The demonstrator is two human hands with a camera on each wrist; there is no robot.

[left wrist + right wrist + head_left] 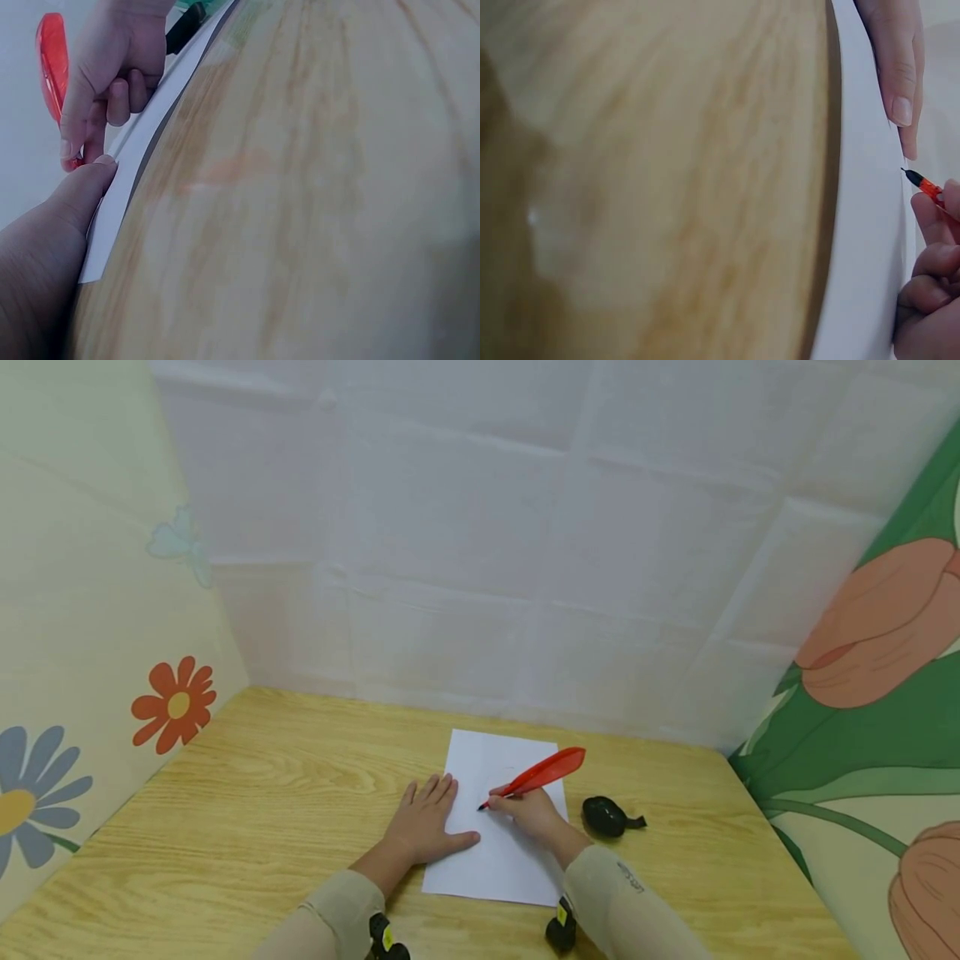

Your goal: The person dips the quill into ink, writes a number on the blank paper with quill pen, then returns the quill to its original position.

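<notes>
While left fingers (445, 791) splay onto one sheet (480, 872), right fingers (502, 805) pinch one red feather pen (543, 772), one black object (603, 817) nearby

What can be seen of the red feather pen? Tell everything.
The red feather pen has a broad, glossy, plastic-looking plume and a short black tip. It slants over the white paper, plume raised toward the right, tip down toward the left. The right hand pinches it near the tip; paper contact is unclear.

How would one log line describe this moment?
left hand: rests partly on white rectangular paper sheet; right hand: holds red feather-shaped pen, black tip over sheet; glossy black rounded object: right of sheet
</notes>
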